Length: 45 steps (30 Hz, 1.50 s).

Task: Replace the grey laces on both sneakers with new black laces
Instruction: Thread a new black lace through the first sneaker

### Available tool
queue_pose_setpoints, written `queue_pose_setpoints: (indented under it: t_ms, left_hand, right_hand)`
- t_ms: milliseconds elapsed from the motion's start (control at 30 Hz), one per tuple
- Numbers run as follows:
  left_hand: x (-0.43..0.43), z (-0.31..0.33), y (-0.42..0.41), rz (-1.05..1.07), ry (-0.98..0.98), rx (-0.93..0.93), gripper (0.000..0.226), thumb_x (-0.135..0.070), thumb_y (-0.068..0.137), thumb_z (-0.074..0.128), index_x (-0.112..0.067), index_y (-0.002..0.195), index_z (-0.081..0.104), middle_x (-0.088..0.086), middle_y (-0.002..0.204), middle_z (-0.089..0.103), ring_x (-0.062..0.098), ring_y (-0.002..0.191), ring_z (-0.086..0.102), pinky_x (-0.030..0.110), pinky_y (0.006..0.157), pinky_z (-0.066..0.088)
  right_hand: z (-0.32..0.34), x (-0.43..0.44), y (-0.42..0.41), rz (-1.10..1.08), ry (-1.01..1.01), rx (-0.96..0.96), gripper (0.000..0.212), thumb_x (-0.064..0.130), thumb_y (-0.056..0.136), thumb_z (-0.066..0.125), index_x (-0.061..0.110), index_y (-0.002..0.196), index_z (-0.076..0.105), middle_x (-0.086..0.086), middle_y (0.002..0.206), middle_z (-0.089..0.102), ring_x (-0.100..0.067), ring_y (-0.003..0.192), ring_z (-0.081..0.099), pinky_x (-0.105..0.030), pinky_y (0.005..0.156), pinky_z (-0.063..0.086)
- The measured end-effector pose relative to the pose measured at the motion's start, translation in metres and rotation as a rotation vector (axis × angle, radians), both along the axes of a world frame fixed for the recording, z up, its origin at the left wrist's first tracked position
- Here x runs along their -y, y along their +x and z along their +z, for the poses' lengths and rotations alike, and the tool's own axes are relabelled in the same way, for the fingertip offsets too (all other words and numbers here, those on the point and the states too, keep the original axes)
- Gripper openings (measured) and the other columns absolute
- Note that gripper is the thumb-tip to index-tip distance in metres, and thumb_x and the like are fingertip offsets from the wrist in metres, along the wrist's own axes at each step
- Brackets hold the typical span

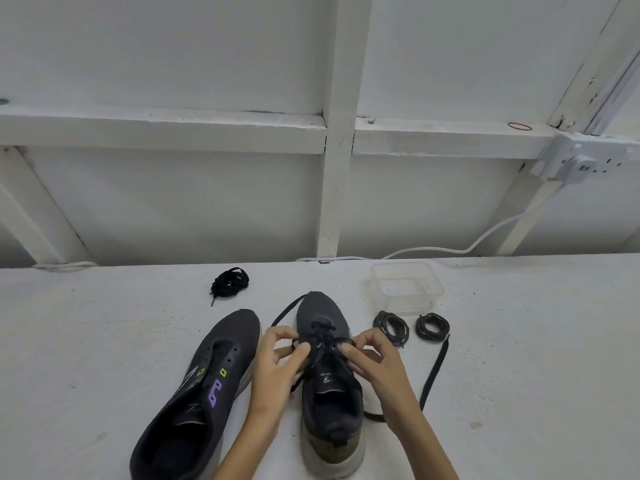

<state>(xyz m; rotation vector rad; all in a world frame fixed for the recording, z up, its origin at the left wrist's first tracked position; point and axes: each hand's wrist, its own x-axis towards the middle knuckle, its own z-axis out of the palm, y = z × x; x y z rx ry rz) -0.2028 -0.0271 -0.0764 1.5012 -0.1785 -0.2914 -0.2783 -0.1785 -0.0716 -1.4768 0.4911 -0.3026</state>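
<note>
Two dark sneakers stand on the white table. The left sneaker (207,382) has bare eyelets and no lace. The right sneaker (327,386) carries a black lace (434,372) partly threaded; one end trails right over the table, the other runs past the toe. My left hand (277,362) pinches the lace at the left eyelets. My right hand (374,358) pinches it at the right eyelets. A bundled black lace (230,280) lies behind the left sneaker. Two coiled grey laces (391,326) (433,326) lie right of the toe.
A clear plastic container (407,285) stands behind the grey coils. A white cable (450,249) runs along the table's back edge to a wall socket (581,164). A white panelled wall closes off the back.
</note>
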Motion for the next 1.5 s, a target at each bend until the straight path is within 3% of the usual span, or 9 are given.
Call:
queue_pose_setpoints:
  t_ms: [167, 367, 633, 733, 833, 1033, 1300, 1400, 1500]
  left_hand:
    - [-0.005, 0.003, 0.007, -0.126, 0.278, 0.239, 0.019, -0.014, 0.08, 0.077, -0.032, 0.081, 0.077, -0.013, 0.117, 0.056, -0.004, 0.113, 0.053, 0.002, 0.089, 0.037]
    - [-0.005, 0.004, 0.011, -0.149, 0.314, 0.207, 0.016, -0.016, 0.08, 0.077, -0.028, 0.069, 0.075, -0.018, 0.115, 0.06, -0.01, 0.107, 0.054, 0.007, 0.089, 0.038]
    - [0.001, 0.001, -0.005, -0.069, 0.022, -0.076, 0.019, -0.006, 0.1, 0.046, -0.007, 0.094, 0.065, -0.003, 0.119, 0.056, -0.004, 0.091, 0.063, 0.012, 0.074, 0.051]
    - [-0.003, 0.002, -0.008, -0.082, -0.076, -0.173, 0.019, -0.007, 0.1, 0.043, -0.005, 0.108, 0.061, 0.003, 0.109, 0.061, -0.003, 0.078, 0.066, 0.011, 0.067, 0.051]
    - [-0.001, 0.003, -0.003, -0.084, 0.01, -0.07, 0.014, -0.019, 0.094, 0.058, -0.012, 0.083, 0.064, -0.003, 0.091, 0.061, 0.008, 0.078, 0.061, 0.019, 0.07, 0.053]
    - [0.002, 0.001, 0.008, -0.169, 0.386, 0.261, 0.023, -0.035, 0.09, 0.064, -0.019, 0.073, 0.061, -0.008, 0.06, 0.054, 0.004, 0.058, 0.045, 0.022, 0.058, 0.041]
    - [-0.002, 0.006, -0.007, -0.046, -0.052, -0.179, 0.028, -0.004, 0.097, 0.048, -0.006, 0.069, 0.045, -0.003, 0.052, 0.031, 0.007, 0.045, 0.03, 0.01, 0.046, 0.038]
    - [-0.001, 0.009, -0.002, -0.055, -0.027, -0.194, 0.035, -0.003, 0.095, 0.05, -0.009, 0.062, 0.041, -0.001, 0.052, 0.031, 0.006, 0.043, 0.031, 0.012, 0.047, 0.043]
    - [0.002, 0.009, 0.008, -0.135, 0.11, -0.054, 0.037, -0.024, 0.094, 0.06, -0.01, 0.062, 0.047, -0.002, 0.053, 0.043, 0.008, 0.051, 0.045, 0.02, 0.061, 0.053]
  right_hand:
    - [0.002, 0.001, -0.005, 0.075, -0.125, -0.025, 0.009, 0.025, 0.083, 0.076, 0.017, 0.086, 0.073, -0.001, 0.095, 0.071, -0.015, 0.091, 0.067, -0.031, 0.086, 0.055]
    - [0.003, 0.0, -0.002, 0.072, -0.202, -0.05, 0.005, 0.02, 0.084, 0.075, 0.019, 0.079, 0.074, 0.003, 0.09, 0.071, -0.011, 0.088, 0.066, -0.023, 0.08, 0.053]
    - [-0.006, -0.005, -0.003, -0.045, 0.268, -0.024, 0.012, 0.004, 0.089, 0.053, 0.001, 0.085, 0.064, -0.013, 0.095, 0.069, -0.016, 0.088, 0.064, -0.025, 0.08, 0.053]
    - [-0.006, -0.005, -0.006, -0.072, 0.32, 0.001, 0.02, 0.013, 0.079, 0.056, -0.003, 0.084, 0.066, -0.015, 0.094, 0.069, -0.018, 0.09, 0.064, -0.027, 0.079, 0.054]
    - [0.0, -0.004, -0.003, -0.029, 0.204, -0.006, 0.034, 0.022, 0.079, 0.064, -0.011, 0.085, 0.061, -0.01, 0.082, 0.063, -0.016, 0.083, 0.061, -0.03, 0.082, 0.056]
    - [0.006, -0.008, 0.004, 0.059, -0.163, -0.064, 0.023, 0.029, 0.087, 0.072, 0.017, 0.069, 0.065, 0.003, 0.07, 0.063, -0.009, 0.072, 0.057, -0.027, 0.072, 0.048]
    - [0.0, -0.016, -0.002, -0.224, 0.325, -0.015, 0.011, 0.003, 0.09, 0.055, 0.004, 0.079, 0.056, -0.008, 0.076, 0.065, -0.016, 0.081, 0.064, -0.021, 0.067, 0.053]
    - [-0.001, -0.016, 0.001, -0.208, 0.239, -0.004, 0.01, 0.002, 0.088, 0.057, 0.002, 0.078, 0.056, -0.008, 0.073, 0.062, -0.016, 0.078, 0.063, -0.021, 0.068, 0.055]
    - [0.005, -0.01, 0.005, -0.08, 0.043, -0.046, 0.031, 0.031, 0.083, 0.073, 0.006, 0.074, 0.057, -0.004, 0.07, 0.061, -0.012, 0.072, 0.059, -0.026, 0.07, 0.052]
